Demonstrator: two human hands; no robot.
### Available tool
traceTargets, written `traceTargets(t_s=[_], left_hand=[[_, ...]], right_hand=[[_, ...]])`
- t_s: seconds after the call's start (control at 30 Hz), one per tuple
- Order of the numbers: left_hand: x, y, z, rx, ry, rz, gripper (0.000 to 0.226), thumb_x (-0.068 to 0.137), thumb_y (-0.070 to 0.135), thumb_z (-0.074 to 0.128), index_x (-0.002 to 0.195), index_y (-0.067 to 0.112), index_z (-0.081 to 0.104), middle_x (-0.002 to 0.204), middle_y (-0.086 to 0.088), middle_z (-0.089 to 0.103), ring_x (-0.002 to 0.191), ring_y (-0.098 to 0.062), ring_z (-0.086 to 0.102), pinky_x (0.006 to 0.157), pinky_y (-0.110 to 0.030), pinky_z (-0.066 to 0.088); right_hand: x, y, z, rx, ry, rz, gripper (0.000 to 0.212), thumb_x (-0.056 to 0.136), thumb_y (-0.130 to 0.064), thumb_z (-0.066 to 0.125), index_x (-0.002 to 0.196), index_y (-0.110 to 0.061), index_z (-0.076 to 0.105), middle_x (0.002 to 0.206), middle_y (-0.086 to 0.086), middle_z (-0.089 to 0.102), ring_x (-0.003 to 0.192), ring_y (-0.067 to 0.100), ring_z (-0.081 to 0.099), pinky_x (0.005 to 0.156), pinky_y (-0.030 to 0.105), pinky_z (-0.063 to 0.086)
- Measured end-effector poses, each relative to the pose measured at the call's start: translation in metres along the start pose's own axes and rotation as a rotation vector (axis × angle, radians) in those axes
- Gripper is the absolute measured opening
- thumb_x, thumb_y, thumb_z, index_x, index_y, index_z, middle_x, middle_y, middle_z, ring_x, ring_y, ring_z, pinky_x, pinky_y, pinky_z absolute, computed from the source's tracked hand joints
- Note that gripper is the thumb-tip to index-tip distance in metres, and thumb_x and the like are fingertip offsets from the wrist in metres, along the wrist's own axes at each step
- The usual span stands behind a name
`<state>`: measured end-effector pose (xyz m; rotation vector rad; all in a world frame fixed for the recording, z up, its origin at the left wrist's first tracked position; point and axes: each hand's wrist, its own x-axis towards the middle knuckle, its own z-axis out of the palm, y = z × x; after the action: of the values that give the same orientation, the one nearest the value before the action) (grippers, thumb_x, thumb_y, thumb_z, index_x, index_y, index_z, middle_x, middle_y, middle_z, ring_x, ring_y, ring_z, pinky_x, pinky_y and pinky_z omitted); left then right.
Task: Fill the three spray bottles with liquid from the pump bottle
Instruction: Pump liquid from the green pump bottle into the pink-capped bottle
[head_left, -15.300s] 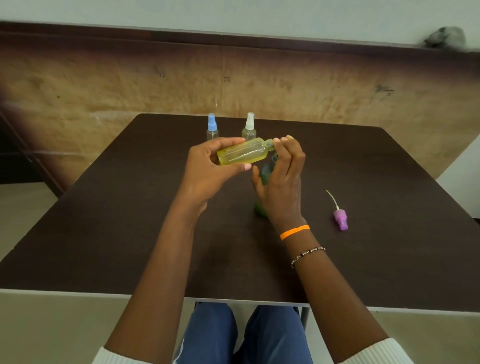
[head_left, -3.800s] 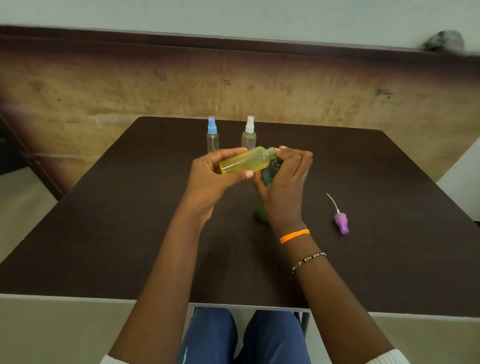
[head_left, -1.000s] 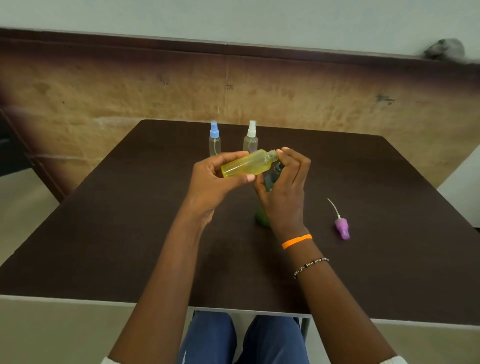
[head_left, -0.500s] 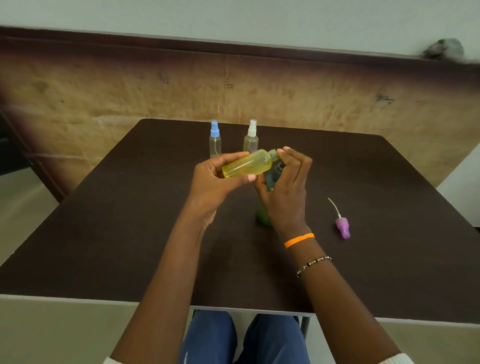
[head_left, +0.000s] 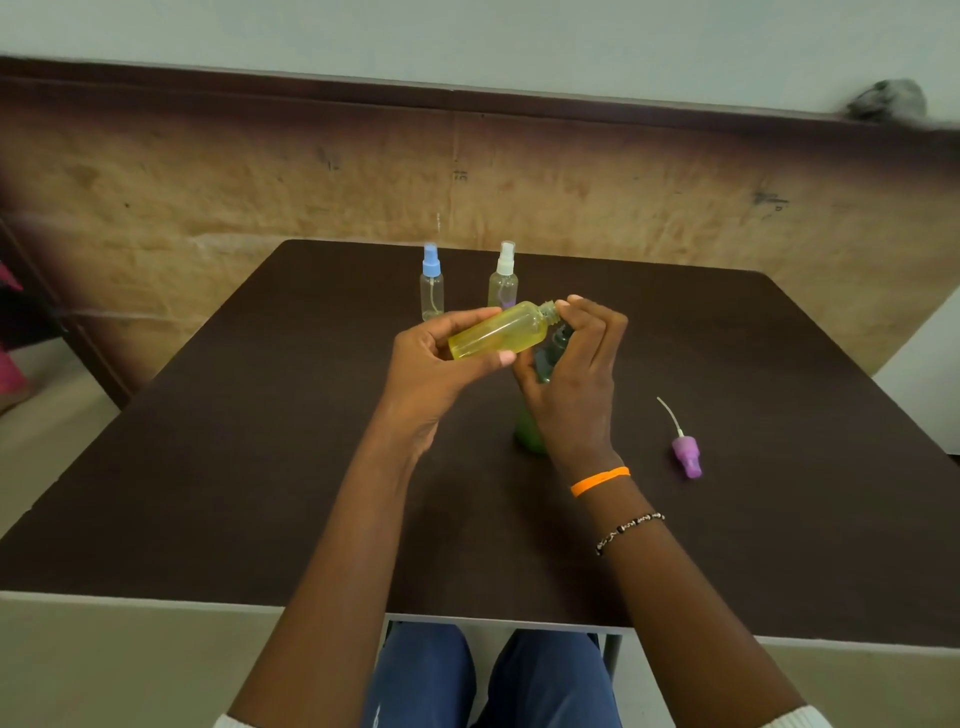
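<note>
1. Head view: the left hand (head_left: 436, 379) keeps its grip curled round the uncapped spray bottle (head_left: 498, 331), tilted with its neck toward 2 o'clock against the pump bottle (head_left: 540, 384) at centre of the counter (head_left: 260, 467).
2. The right hand (head_left: 571, 379) stays on the pump head, fingers bent over it.
3. Almost nothing has changed over the last seconds; the yellow fill looks near full, so I judge this bottle almost done.
4. The purple sprayer cap (head_left: 685, 457) lies at 3 o'clock; the blue-capped bottle (head_left: 431, 283) and white-capped bottle (head_left: 503, 280) stand at 12.
5. No label or writing is readable.
</note>
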<state>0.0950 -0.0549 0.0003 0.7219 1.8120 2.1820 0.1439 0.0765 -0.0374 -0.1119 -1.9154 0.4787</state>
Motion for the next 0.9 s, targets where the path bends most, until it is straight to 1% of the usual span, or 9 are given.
traceTargets(t_s=[0.07,0.13,0.2,0.27,0.4,0.53,0.7,0.77,0.9], left_hand=[[0.0004,0.0001,0.0007,-0.003,0.004,0.002,0.043,0.068,-0.001,0.078,0.108,0.011,0.068,0.101,-0.003,0.071,0.093,-0.009,0.066,0.08,-0.022,0.054],[0.0005,-0.0004,0.0006,-0.003,0.003,0.003,0.042,0.068,-0.002,0.077,0.107,0.011,0.068,0.1,-0.001,0.071,0.092,-0.008,0.066,0.08,-0.021,0.054],[0.0001,-0.0007,-0.0001,-0.001,0.001,0.0,0.042,0.068,-0.003,0.077,0.106,0.012,0.068,0.098,0.001,0.071,0.092,-0.007,0.067,0.08,-0.021,0.054],[-0.0004,-0.0016,-0.0006,0.002,-0.003,-0.001,0.042,0.068,-0.003,0.077,0.107,0.011,0.068,0.098,0.002,0.071,0.092,-0.007,0.067,0.079,-0.021,0.054],[-0.0013,-0.0012,0.0006,-0.012,0.002,-0.001,0.041,0.068,-0.003,0.076,0.105,0.013,0.068,0.095,0.005,0.071,0.09,-0.004,0.067,0.077,-0.019,0.054],[-0.0001,-0.0002,0.0019,-0.033,0.008,0.004,0.04,0.068,-0.003,0.076,0.104,0.015,0.068,0.098,0.002,0.071,0.092,-0.006,0.066,0.078,-0.019,0.053],[-0.0013,-0.0015,0.001,-0.015,0.002,0.003,0.041,0.069,-0.003,0.076,0.105,0.014,0.068,0.096,0.005,0.071,0.089,-0.004,0.067,0.076,-0.017,0.053],[-0.0014,-0.001,0.0002,-0.013,-0.004,-0.001,0.041,0.069,-0.003,0.076,0.105,0.014,0.068,0.095,0.006,0.071,0.089,-0.003,0.067,0.076,-0.018,0.054],[-0.0001,0.0006,0.0007,-0.018,-0.011,0.003,0.04,0.069,-0.001,0.077,0.105,0.015,0.068,0.098,0.002,0.072,0.091,-0.006,0.067,0.077,-0.018,0.053]], right_hand=[[-0.0001,0.0002,0.0,0.0,-0.005,-0.003,0.068,0.07,-0.001,0.081,0.12,-0.014,0.036,0.123,0.004,0.031,0.115,0.021,0.046,0.095,0.013,0.037],[0.001,-0.0006,0.0008,0.001,0.006,0.009,0.067,0.069,-0.001,0.081,0.116,-0.015,0.036,0.12,0.005,0.032,0.113,0.024,0.049,0.091,0.016,0.041],[0.0022,-0.0019,0.0021,-0.006,0.015,0.024,0.065,0.067,0.001,0.081,0.111,-0.015,0.036,0.116,0.01,0.037,0.109,0.028,0.053,0.085,0.02,0.045],[0.0025,-0.0022,0.0024,-0.01,0.019,0.026,0.064,0.066,0.001,0.081,0.109,-0.014,0.036,0.113,0.016,0.042,0.107,0.028,0.053,0.083,0.02,0.045],[-0.0011,0.0,0.0022,-0.019,0.018,0.006,0.064,0.07,-0.003,0.082,0.114,-0.013,0.037,0.118,0.005,0.033,0.111,0.022,0.048,0.086,0.019,0.045],[-0.0015,0.0017,0.0017,-0.017,0.003,-0.021,0.067,0.071,-0.002,0.081,0.12,-0.012,0.037,0.123,0.005,0.031,0.115,0.019,0.045,0.093,0.016,0.04],[0.0015,0.0011,0.0027,0.018,0.017,0.016,0.063,0.069,0.0,0.081,0.11,-0.016,0.036,0.115,0.003,0.031,0.107,0.019,0.047,0.085,0.021,0.046],[0.0023,0.0007,0.002,0.023,0.011,0.018,0.063,0.069,0.0,0.08,0.109,-0.016,0.035,0.114,0.003,0.031,0.106,0.018,0.047,0.084,0.022,0.048],[0.0,0.0015,-0.0005,0.009,-0.008,-0.016,0.066,0.07,0.001,0.08,0.118,-0.014,0.036,0.121,0.004,0.031,0.111,0.018,0.046,0.091,0.016,0.042]])
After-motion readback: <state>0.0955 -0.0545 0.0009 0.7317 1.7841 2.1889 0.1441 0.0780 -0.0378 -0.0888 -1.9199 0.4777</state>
